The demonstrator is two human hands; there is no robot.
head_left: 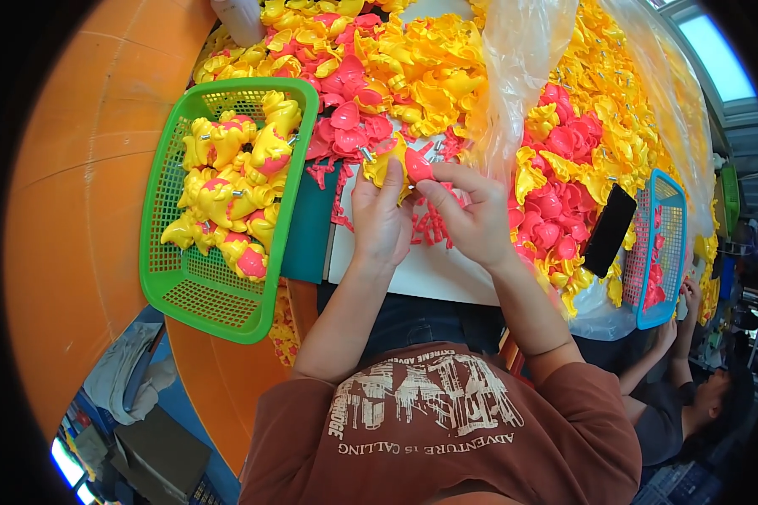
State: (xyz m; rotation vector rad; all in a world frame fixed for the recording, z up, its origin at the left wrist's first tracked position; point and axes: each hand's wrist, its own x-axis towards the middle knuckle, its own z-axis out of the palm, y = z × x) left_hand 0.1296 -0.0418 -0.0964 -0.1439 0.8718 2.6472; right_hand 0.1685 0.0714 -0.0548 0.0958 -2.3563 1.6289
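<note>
My left hand (381, 215) grips a yellow plastic shell piece (382, 162) over the white board (429, 269). My right hand (472, 215) pinches a pink plastic piece (418, 166) and presses it against the yellow one. Both hands meet just in front of a big heap of loose yellow and pink plastic parts (413, 67). A green basket (195, 286) at my left holds several joined yellow-and-pink pieces (232, 185). Pink scraps (429, 225) lie under my hands.
A blue basket (670, 252) with pink parts stands at the right, a black phone (610, 229) leaning beside it. A clear plastic bag (522, 59) drapes over the heap. The orange table rim (93, 185) curves at left. Another person (691, 396) sits at lower right.
</note>
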